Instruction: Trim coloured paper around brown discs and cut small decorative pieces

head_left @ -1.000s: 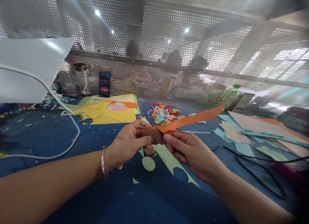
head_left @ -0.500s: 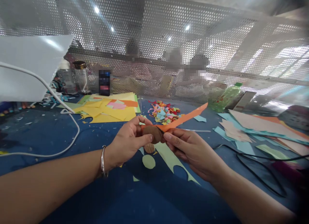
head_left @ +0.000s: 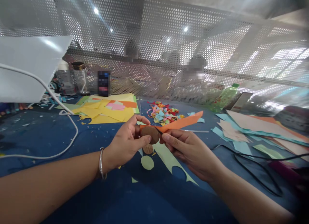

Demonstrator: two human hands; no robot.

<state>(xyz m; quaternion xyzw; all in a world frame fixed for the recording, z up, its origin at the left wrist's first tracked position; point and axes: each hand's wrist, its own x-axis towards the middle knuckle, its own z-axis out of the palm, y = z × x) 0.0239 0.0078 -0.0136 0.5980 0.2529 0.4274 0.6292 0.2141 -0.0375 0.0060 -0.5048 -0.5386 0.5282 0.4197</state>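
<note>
Between the thumb and fingers of my left hand (head_left: 127,140) a round brown disc (head_left: 150,133) is pressed against an orange paper strip (head_left: 185,121). The strip runs behind the disc and sticks out to the upper right. Pinched closed at the disc's right edge, my right hand (head_left: 187,148) has a thin dark pointed tool (head_left: 158,131) at its fingertips; most of it is hidden, and its kind cannot be made out. Below the hands lie another brown round piece (head_left: 148,149), a pale green paper oval (head_left: 147,162) and a green paper sheet (head_left: 166,156) with curved cut-outs.
Yellow paper sheets (head_left: 111,116) lie at the back left, and a pile of colourful scraps (head_left: 164,112) sits behind my hands. Pink and blue papers (head_left: 256,122) are stacked right. A white cable (head_left: 74,133) and a black cable (head_left: 256,179) cross the blue table.
The orange strip's free end has dipped slightly and turned more of its broad side into view. Both hands keep their hold, almost in the same place.
</note>
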